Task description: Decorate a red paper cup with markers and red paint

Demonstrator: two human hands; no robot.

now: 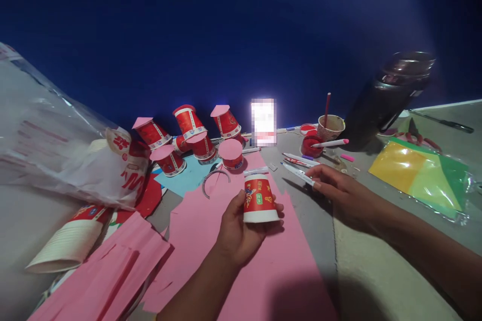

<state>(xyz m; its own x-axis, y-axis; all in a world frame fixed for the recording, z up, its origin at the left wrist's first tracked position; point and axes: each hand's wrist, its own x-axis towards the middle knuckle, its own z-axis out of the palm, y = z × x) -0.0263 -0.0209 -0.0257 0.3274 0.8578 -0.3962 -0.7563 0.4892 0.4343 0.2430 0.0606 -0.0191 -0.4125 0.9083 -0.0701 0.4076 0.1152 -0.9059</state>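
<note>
My left hand (pixel 244 228) is closed around a red paper cup (pixel 260 193) with gold print, held upside down with its white rim toward me, above a sheet of pink paper (pixel 211 251). To the right, my right hand (pixel 335 185) pinches a slim white pen (pixel 299 173) between thumb and fingers, low over the grey tabletop. Other pens (pixel 299 159) lie just beyond it. At the back left stand several overturned red cups (pixel 205 148) topped with pink paper pieces (pixel 231 153), some stacked on others.
A clear plastic bag (pixel 64 130) and a stack of paper cups (pixel 70 243) fill the left. Folded pink paper (pixel 109 271) lies in front. Right are a black flask (pixel 391 95), a yellow-green packet (pixel 422 175), red-handled pliers (pixel 416 135) and a cup holding a stick (pixel 331 126).
</note>
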